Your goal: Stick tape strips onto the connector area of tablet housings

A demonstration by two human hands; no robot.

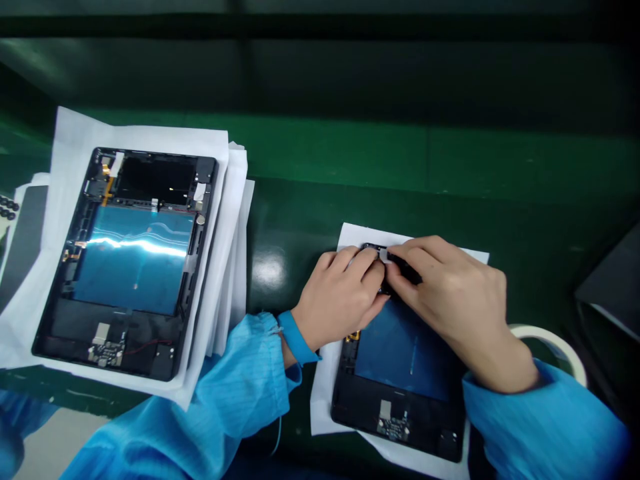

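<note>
An opened tablet housing (410, 367) with a blue-filmed battery lies on white sheets in front of me. Both hands are over its upper end and hide most of it. The fingers of my left hand (345, 293) are curled and closed at the housing's top left; what they hold, if anything, is hidden. My right hand (450, 300) pinches from the other side, thumb and forefinger at a small white strip (384, 255) that shows between the two hands. A small circuit board (393, 427) is visible at the housing's lower end.
On the left, another opened tablet housing (120, 260) rests on a stack of white sheets (230, 267). A roll of pale tape (560, 347) lies beside my right wrist. A dark box-like object (613, 287) stands at the right edge of the green table (285, 220).
</note>
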